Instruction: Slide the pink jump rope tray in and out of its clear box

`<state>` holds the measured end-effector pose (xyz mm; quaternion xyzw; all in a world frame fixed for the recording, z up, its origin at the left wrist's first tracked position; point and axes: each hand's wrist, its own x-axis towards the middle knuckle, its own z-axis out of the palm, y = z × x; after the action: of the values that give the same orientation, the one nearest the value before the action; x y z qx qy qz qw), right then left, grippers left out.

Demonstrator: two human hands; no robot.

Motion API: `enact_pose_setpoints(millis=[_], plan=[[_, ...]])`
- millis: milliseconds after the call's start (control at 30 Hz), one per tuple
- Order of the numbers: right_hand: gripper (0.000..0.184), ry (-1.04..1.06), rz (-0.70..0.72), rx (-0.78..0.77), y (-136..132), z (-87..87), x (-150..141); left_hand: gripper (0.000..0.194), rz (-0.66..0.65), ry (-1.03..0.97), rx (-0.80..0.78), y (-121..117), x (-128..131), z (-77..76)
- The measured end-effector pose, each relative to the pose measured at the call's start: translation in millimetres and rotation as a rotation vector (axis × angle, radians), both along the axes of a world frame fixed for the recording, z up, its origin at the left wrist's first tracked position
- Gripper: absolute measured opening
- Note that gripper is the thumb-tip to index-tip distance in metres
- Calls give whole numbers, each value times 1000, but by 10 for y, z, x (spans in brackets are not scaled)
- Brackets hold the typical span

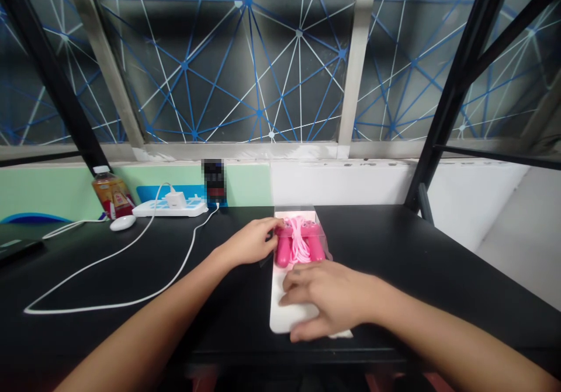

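A pink jump rope (300, 243), its cord bundled between two handles, lies on the desk with clear plastic around it. Under and below it is a white board or card (284, 316). My left hand (252, 241) is at the rope's upper left, index fingertip touching the packaging near the left handle and thumb apart from it. My right hand (326, 298) spreads over the lower part of the white card, just below the handles, fingers apart. It covers the card's right side, so whether the palm presses on it is hidden.
A black desk (368, 246) runs below a window (245, 70). At the back left are a drink bottle (111, 193), a white power strip (169, 208), a white mouse (123, 223) and a looping white cable (109, 306). Black metal frame posts (447, 106) stand at both sides.
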<state>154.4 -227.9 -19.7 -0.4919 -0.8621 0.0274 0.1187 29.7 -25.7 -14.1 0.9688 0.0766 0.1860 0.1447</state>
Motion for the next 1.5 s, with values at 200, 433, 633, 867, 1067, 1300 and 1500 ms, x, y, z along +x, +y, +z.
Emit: enact_pose_setpoints(millis=[200,433,633,867,1067,1300,1500], plan=[[48,24,-250,1,97,-36,125,34,-20,17,-39,-80,-45,24],[42,95,-144,-50,-48,136,241,26,-85,29,-16,-59,-119,96],[48,168,-422,242,32,-53,568,34,-65,76,-105,-87,-79,68],[58,153,-557,263,118,-183,634,54,-106,116,-11,-144,-129,78],[40,139,-571,187,126,-60,655,29,-9,26,11,-75,-137,12],[39,330,-579,6,140,-58,689,45,21,262,-166,-66,-219,103],[49,331,-524,-69,126,-62,738,47,-26,245,-152,-5,-186,86]])
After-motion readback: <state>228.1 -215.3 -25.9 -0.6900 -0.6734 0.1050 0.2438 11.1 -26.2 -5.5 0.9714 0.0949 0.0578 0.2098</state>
